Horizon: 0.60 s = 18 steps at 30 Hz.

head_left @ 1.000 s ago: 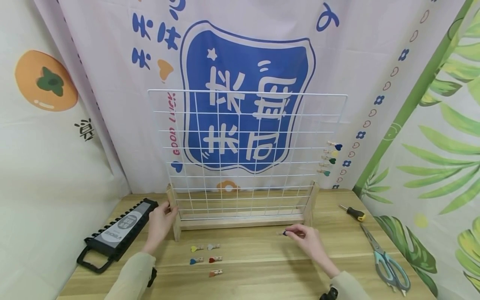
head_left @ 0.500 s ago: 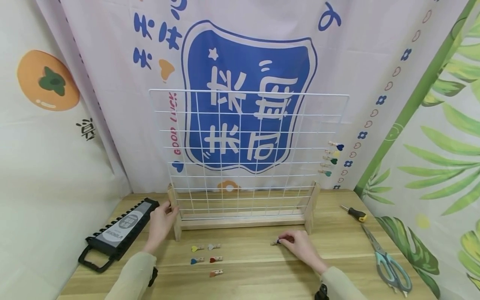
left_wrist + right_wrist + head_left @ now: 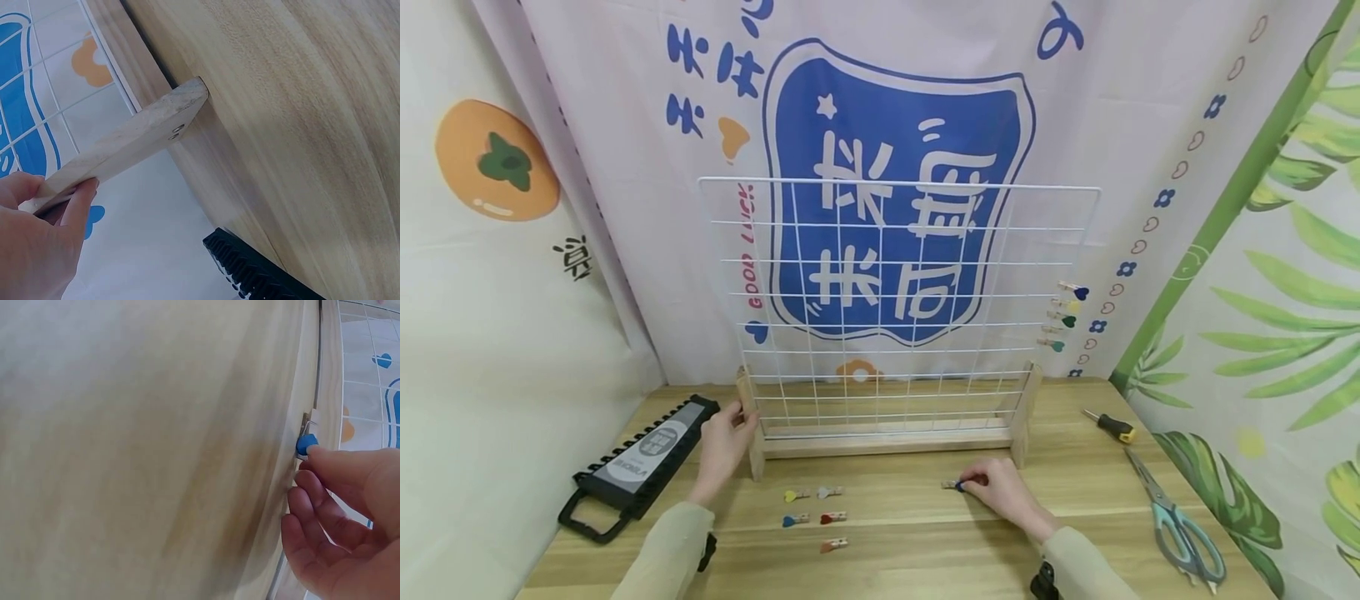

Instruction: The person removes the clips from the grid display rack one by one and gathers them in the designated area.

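Left hand [image 3: 722,440] pinching wooden upright [image 3: 137,134], we presume for steadying | right hand [image 3: 1002,486] pinching blue-heart clip [image 3: 952,485] by its heart [image 3: 306,445], in front of grid rack [image 3: 887,446], likely leaving its wooden end [image 3: 314,416] free

Bright light, soft shadows, tabletop [image 3: 125,456] blurred in right wrist view

White wire grid [image 3: 880,295] upright in wooden stand [image 3: 887,443] on tabletop [image 3: 910,558]. From here, left hand [image 3: 724,442] grips the stand's post at grid's left side; right hand [image 3: 1002,485] pinches dark-blue clothespin [image 3: 953,485] in front of grid, right of its middle. Five heart clothespins [image 3: 832,518] in front, left of its middle. More clips [image 3: 1067,321] on grid's right edge. Left of grid: black notched holder [image 3: 647,458]. Right of grid: screwdriver [image 3: 1116,428], scissors [image 3: 1162,500].
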Tool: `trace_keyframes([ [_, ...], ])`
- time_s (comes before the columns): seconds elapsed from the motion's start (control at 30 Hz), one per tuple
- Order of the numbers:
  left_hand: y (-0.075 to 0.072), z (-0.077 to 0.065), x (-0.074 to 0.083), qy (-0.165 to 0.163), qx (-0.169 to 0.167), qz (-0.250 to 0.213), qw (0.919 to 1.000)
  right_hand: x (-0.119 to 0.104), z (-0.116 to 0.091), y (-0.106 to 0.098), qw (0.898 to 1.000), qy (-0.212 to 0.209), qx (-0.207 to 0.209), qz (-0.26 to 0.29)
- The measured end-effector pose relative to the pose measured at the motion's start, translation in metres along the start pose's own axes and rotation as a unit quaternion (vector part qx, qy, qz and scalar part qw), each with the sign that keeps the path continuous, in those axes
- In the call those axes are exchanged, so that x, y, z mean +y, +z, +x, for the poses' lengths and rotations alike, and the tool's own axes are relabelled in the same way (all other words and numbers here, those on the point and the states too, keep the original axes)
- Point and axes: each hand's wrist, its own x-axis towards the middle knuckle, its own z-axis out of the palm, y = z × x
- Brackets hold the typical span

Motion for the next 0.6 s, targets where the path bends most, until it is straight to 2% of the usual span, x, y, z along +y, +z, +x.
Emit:
trace_keyframes([
  [0.17, -0.001, 0.000, 0.000, 0.001, -0.002, -0.003, 1.0000, 0.000, 0.002, -0.006, 1.000, -0.002, -0.003, 0.017],
  [0.3, -0.001, -0.001, -0.001, 0.001, -0.004, -0.005, 1.0000, -0.007, 0.007, -0.024, 0.999, 0.008, 0.024, 0.028],
  [0.47, -0.001, 0.000, -0.001, 0.001, -0.001, 0.000, 1.0000, -0.027, 0.017, -0.069, 0.995, 0.054, 0.069, 0.041],
  [0.6, -0.001, 0.000, 0.000, 0.001, -0.004, 0.000, 1.0000, -0.040, 0.025, -0.112, 0.989, 0.043, 0.134, 0.045],
])
